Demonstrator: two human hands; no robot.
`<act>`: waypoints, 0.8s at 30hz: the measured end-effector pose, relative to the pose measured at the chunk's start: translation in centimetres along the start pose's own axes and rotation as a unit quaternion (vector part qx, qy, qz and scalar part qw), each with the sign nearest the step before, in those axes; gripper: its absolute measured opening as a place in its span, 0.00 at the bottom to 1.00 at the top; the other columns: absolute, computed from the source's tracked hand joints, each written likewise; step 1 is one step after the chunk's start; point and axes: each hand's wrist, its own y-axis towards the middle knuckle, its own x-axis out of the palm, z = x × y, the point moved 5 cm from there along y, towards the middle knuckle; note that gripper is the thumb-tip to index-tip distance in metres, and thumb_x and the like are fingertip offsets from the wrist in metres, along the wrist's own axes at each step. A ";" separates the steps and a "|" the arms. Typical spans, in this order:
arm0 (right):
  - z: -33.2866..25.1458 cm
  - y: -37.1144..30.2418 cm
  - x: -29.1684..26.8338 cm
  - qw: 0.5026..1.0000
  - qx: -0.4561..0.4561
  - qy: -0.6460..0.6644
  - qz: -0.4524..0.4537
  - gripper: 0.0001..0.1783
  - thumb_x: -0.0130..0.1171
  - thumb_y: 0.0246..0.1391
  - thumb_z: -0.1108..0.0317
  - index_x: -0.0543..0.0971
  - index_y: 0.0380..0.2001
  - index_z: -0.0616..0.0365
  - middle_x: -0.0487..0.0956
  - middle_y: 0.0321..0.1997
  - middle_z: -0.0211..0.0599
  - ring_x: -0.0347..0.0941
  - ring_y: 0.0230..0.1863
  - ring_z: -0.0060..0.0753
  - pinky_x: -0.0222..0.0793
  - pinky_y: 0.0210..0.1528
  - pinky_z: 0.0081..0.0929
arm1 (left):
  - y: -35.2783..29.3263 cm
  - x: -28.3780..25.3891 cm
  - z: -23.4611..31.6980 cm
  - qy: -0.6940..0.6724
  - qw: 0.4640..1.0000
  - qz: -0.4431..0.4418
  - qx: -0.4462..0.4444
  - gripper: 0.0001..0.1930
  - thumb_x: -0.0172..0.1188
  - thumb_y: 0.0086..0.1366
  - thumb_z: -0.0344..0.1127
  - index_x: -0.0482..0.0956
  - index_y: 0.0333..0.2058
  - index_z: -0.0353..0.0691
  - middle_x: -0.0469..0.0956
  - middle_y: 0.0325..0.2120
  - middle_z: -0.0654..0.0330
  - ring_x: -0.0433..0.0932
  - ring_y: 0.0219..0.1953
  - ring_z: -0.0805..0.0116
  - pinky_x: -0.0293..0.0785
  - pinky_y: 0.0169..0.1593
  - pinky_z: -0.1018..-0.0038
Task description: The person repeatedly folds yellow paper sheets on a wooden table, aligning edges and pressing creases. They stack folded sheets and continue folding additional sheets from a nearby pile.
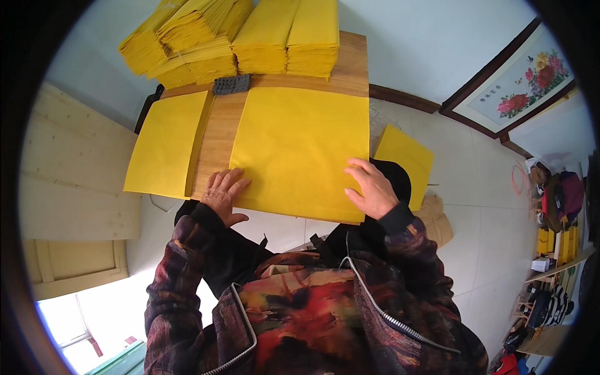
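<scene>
A large square yellow sheet (300, 140), paper or thin cloth, lies flat on the wooden table in front of me. My left hand (224, 195) rests at its near left corner, fingers spread over the edge and thumb pointing toward me. Over the near right edge is my right hand (374, 189), its fingers lightly bent and apart from the thumb, touching the sheet. Neither hand holds anything that I can see. Left of the sheet lies a flat yellow stack (164, 144) with a thick right side. A dark grey textured pad or cloth (232, 84) sits at the sheet's far left corner.
Several thick bundles of folded yellow sheets (259, 47) pile up at the far side of the wooden table (351, 65). More yellow material (406, 159) stands low to the right. A framed flower picture (519, 84) leans at right; shelves with bags (562, 194) line the far right.
</scene>
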 end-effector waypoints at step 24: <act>2.6 -3.9 -0.3 0.983 -0.034 0.089 -0.158 0.28 0.54 0.42 0.78 0.70 0.53 0.60 0.66 0.62 0.41 0.63 0.62 0.46 0.61 0.61 0.36 | 0.4 -1.9 -2.9 -0.269 0.958 0.102 0.011 0.10 0.62 0.51 0.22 0.80 0.34 0.36 0.80 0.40 0.52 0.79 0.41 0.53 0.75 0.44 0.70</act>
